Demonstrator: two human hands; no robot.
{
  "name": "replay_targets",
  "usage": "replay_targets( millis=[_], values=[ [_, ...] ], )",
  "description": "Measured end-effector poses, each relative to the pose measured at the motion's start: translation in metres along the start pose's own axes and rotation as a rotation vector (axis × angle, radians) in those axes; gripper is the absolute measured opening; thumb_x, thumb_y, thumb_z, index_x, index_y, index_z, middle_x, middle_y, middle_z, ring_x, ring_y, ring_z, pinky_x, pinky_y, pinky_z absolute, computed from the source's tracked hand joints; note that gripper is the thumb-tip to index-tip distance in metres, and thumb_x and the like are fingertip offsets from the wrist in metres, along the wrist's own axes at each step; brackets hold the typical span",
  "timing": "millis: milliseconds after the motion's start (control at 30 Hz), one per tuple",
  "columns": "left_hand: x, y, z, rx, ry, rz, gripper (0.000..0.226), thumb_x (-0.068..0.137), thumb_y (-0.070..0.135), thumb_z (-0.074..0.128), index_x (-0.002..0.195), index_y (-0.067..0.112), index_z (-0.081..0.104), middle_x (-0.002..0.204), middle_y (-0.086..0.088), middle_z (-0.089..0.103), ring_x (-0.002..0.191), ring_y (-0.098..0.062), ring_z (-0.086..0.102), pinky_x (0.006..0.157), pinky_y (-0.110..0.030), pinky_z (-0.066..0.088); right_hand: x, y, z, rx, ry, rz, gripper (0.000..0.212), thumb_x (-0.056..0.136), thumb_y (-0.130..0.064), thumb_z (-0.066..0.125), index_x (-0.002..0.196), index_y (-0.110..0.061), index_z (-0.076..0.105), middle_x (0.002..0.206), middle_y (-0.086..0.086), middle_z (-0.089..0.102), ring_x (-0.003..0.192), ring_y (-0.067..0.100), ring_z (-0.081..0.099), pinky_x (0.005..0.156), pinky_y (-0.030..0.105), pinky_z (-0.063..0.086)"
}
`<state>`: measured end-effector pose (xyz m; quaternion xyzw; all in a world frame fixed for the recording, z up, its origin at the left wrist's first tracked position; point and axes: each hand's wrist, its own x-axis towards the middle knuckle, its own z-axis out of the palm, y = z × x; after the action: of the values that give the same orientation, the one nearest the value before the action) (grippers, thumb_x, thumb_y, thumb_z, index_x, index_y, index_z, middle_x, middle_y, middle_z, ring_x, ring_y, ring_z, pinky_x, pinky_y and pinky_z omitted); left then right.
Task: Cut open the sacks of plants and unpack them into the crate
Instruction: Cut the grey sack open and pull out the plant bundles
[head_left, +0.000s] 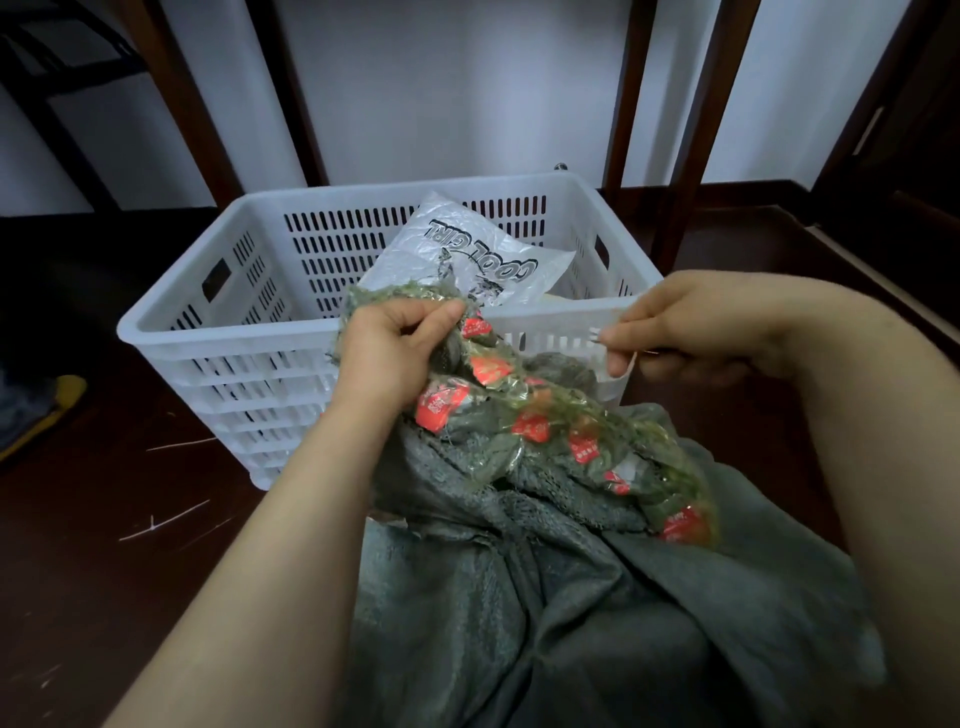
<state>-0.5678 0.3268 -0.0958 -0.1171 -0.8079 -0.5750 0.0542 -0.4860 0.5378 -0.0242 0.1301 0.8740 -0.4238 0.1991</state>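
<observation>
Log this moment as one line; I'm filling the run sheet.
left hand: grips taped sack mouth | right hand: pinches small tool | crate: holds plastic bag

Grey-green woven sack (545, 597) bunched in the foreground, mouth wound with clear tape carrying red labels (530, 415). Left hand (389, 353) clenched on the taped mouth. Right hand (691, 327) pinched shut beside the crate's near rim, something thin barely showing. White slotted crate (208, 332) behind, printed plastic bag (467, 254) inside.

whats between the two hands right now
In the head view, crumpled clear tape with red labels trails from the left hand. Behind the gap to the right hand runs the white crate's near rim.
</observation>
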Motion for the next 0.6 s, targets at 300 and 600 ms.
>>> replay_targets(
  millis=[300, 600],
  values=[
    [-0.011, 0.026, 0.014, -0.303, -0.177, -0.094, 0.029, 0.085, 0.032, 0.065, 0.081, 0.005, 0.07, 0.071, -0.003, 0.071, 0.062, -0.011, 0.062, 0.06, -0.02, 0.053, 0.038, 0.006, 0.048, 0.422, 0.092, -0.212, 0.043, 0.062, -0.035, 0.082, 0.093, -0.01, 0.067, 0.043, -0.005, 0.039, 0.03, 0.005, 0.022, 0.032, 0.013, 0.017],
    [0.004, 0.042, -0.001, 0.469, -0.237, -0.135, 0.01, 0.071, 0.037, 0.074, 0.079, 0.031, 0.075, 0.119, 0.006, 0.064, 0.12, -0.016, 0.049, 0.102, -0.032, 0.033, 0.048, 0.002, 0.039, 0.923, 0.389, -0.152, 0.025, 0.079, -0.02, 0.075, 0.071, -0.013, 0.053, 0.04, -0.005, 0.039, 0.027, 0.003, 0.021, 0.03, 0.012, 0.015]
  ],
)
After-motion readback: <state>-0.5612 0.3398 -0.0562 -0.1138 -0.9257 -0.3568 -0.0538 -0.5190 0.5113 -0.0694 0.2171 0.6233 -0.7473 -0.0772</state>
